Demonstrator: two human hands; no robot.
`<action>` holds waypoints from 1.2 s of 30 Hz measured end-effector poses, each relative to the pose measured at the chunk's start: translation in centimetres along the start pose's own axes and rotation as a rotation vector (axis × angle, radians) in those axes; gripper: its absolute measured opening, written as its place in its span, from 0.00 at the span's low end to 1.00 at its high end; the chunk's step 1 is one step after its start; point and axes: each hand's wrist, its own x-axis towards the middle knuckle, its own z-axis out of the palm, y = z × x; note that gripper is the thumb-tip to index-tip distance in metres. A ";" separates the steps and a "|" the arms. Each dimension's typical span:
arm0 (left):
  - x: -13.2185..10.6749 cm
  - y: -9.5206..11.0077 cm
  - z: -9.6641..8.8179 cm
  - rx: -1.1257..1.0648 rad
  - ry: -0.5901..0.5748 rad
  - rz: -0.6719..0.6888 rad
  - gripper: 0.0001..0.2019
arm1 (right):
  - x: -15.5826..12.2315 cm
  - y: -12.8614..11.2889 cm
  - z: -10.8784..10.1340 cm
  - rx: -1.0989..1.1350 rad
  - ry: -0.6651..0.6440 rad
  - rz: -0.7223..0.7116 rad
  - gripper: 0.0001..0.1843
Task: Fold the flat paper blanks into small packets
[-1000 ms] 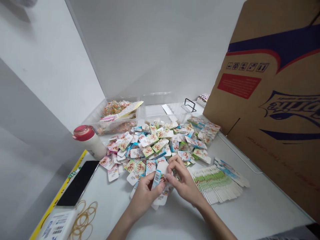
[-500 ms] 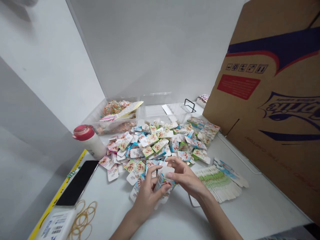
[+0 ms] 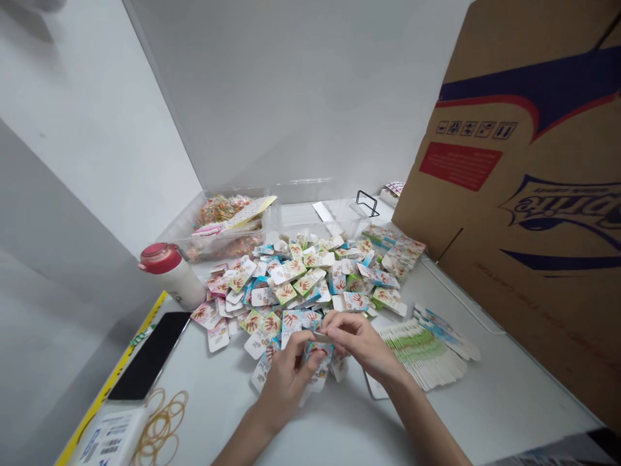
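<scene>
Here, the left hand [image 3: 284, 378] grips a small box [image 3: 325, 350] while the right hand [image 3: 356, 340] pinches its top flap. More boxes [image 3: 309, 283] lie heaped just beyond.

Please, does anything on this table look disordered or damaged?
Nothing looks clearly damaged. Only the small boxes look disordered: they lie heaped at many angles, unlike the overlapping row of flat pieces at right.

The person's left grip [image 3: 287, 373] and right grip [image 3: 359, 340], both bare, show slim fingers [image 3: 297, 340] and narrow wrists [image 3: 394, 377]; from where I stand, the left forearm [image 3: 248, 430] and right forearm [image 3: 427, 419], likewise uncovered, look slender, broadening gently away from the hands' end.
</scene>
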 end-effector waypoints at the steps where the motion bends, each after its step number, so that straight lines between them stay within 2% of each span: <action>1: 0.0 -0.2 0.1 -0.020 0.009 -0.001 0.15 | 0.0 0.0 0.1 -0.013 0.015 0.023 0.10; 4: 0.0 -0.4 0.3 -0.091 0.021 0.001 0.17 | 0.1 -0.1 0.3 -0.031 0.047 0.070 0.11; 12: -0.1 0.2 0.3 -0.048 0.022 -0.042 0.16 | 0.1 -0.7 0.3 -0.070 -0.017 -0.045 0.07; 19: 0.0 0.5 0.4 -0.156 0.039 -0.122 0.19 | 0.0 -1.3 -0.2 -0.204 -0.058 -0.080 0.06; 26: 0.2 0.5 0.1 -0.107 0.018 -0.125 0.19 | 0.1 0.1 0.2 -0.063 0.049 0.079 0.11; 31: 0.2 0.7 0.1 -0.088 0.012 -0.121 0.20 | 0.0 0.6 0.6 -0.039 0.107 0.058 0.09; 36: 0.1 0.7 0.1 -0.082 0.029 -0.111 0.16 | 0.1 -0.3 0.5 -0.081 -0.002 -0.040 0.06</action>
